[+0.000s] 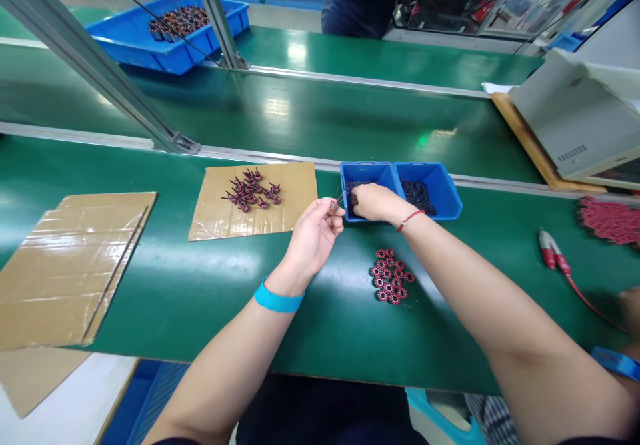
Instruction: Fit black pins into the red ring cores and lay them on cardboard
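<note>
One small wiry pc (334,207), prob. ring-shaped, in L hand (313,237)

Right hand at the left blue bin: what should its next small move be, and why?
Perhaps the right hand should draw one of the dark pieces toward the left hand: it dips into that blue bin, and the left hand pinches a small part close by.

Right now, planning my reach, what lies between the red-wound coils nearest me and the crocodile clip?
Your right forearm, over the green tabletop; the head view shows it.
</note>
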{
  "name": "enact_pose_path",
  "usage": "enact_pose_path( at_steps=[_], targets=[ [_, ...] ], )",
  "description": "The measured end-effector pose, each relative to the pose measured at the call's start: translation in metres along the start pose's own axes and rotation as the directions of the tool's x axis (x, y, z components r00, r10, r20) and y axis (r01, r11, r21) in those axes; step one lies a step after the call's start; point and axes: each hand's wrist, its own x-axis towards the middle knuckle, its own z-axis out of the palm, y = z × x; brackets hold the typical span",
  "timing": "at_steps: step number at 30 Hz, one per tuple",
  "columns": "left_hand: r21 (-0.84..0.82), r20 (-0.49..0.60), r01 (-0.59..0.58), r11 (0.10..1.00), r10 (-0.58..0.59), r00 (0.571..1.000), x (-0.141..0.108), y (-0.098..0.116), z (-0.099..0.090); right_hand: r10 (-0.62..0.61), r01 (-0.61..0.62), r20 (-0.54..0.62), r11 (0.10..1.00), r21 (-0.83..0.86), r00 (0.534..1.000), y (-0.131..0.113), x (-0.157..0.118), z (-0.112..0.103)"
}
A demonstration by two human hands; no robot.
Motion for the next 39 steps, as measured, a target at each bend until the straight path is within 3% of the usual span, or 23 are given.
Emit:
enact_pose_path(
  at_steps=[10, 16, 20, 23, 29, 36, 39],
  targets=[
    [0.059, 0.073, 0.032, 0.998, -0.037, 0.997, -0.006, -0.008, 0.002, 0.018, 0.044, -0.249, 0.97, 0.241, 0.968, 0.025, -0.034, -0.016],
    [0.128, 0.268, 0.033, 0.991, -0.067, 0.961, -0.012, -0.012, 0.002, -0.094, 0.212, -0.314, 0.906, 0.366, 0.945, 0.013, -0.08, -0.008],
    [0.147, 0.33, 0.029, 0.989, -0.077, 0.941, -0.015, -0.012, 0.003, -0.119, 0.265, -0.321, 0.846, 0.463, 0.939, 0.008, -0.099, -0.004],
    [0.146, 0.349, 0.031, 0.989, -0.081, 0.934, -0.016, -0.012, 0.004, -0.093, 0.297, -0.334, 0.712, 0.636, 0.938, 0.008, -0.101, 0.0],
    [0.117, 0.317, 0.069, 0.991, -0.103, 0.943, -0.018, -0.013, 0.005, 0.056, 0.294, -0.314, 0.229, 0.928, 0.948, 0.005, -0.094, 0.016],
    [0.139, 0.331, 0.095, 0.986, -0.137, 0.934, -0.019, -0.014, 0.004, 0.204, 0.325, -0.308, -0.052, 0.944, 0.929, 0.006, -0.099, 0.011],
    [0.149, 0.354, 0.101, 0.984, -0.149, 0.923, -0.019, -0.015, 0.003, 0.194, 0.309, -0.288, -0.085, 0.947, 0.938, 0.007, -0.104, 0.004]
  ],
)
